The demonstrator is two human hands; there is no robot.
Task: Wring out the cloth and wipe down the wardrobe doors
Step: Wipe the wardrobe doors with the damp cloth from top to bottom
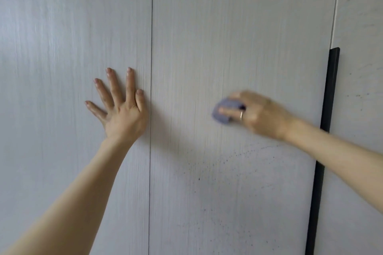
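The left hand lies flat against the left wardrobe door, fingers straight and spread apart, thumb just beside the vertical seam between the two doors. It holds nothing; placed like this it most likely steadies the person and keeps that door from rocking while the other is rubbed. The right hand, blurred by motion, presses a small bunched lilac cloth against the middle wardrobe door, about midway between the seam and the long black handle strip on that door's right edge. Its fingers are curled over the top of the wad and pinning it to the panel, with a ring showing on one of them; whether the thumb wraps underneath I cannot tell. The cloth is balled up compactly, which suits firm pressure on a small patch. Below the cloth, arcs of fine droplets and dark specks mark the panel, so wiping seems well under way on this door, with its lower part probably still needing passes.
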